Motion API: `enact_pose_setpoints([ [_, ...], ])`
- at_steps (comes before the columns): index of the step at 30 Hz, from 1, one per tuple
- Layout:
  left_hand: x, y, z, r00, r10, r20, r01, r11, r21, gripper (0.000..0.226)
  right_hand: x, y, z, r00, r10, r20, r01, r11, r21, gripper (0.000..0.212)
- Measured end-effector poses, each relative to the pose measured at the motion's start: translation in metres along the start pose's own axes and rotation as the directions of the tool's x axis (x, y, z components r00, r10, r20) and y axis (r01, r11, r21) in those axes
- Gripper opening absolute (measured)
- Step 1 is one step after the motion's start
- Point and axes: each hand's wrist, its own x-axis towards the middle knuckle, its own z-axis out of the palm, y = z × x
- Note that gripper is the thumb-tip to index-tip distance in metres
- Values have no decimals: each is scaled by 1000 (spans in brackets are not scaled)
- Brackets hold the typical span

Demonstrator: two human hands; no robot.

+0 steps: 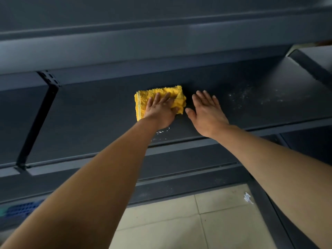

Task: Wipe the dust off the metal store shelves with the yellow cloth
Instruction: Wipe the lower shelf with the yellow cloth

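As dust specks point(251, 97) whiten the dark metal shelf point(89, 114) to the right, a person's left hand point(159, 112) presses flat, fingers straight, on the folded yellow cloth point(161, 91) at mid-shelf. The right hand point(208, 112) rests just beside it, palm down, relaxed and holding nothing, above a pale tiled floor point(179, 221).

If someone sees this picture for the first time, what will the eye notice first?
The yellow cloth stands out first, bright against the dark metal shelf near the middle of the picture, with the left hand pressing flat on it. Just to its right, the right hand rests with straight fingers on the bare shelf. Farther right, pale dust specks show on the shelf surface.
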Motion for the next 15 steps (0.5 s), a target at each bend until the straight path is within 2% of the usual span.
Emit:
enact_pose_setpoints([
  [4, -32, -2, 3, 1000, 1, 12, -1, 1000, 12, 55, -12, -3, -2, 998, -54, 11, 54, 998, 14, 61],
  [6, -47, -14, 2, 999, -45, 13, 45, 999, 4, 55, -16, -1, -3, 996, -85, 14, 85, 996, 9, 62],
  [9, -73, -38, 3, 973, -231, -20, 230, 972, -46, 55, -22, 7, -4, 992, -123, 31, 123, 992, 15, 64],
  [12, -89, -41, 10, 902, -428, -67, 419, 901, -110, 55, -28, 23, -4, 988, -147, 50, 146, 989, 34, 71],
  [15, -82, -18, 14, 852, -519, -60, 509, 851, -131, 55, -34, 44, -2, 981, -178, 77, 174, 984, 48, 81],
])
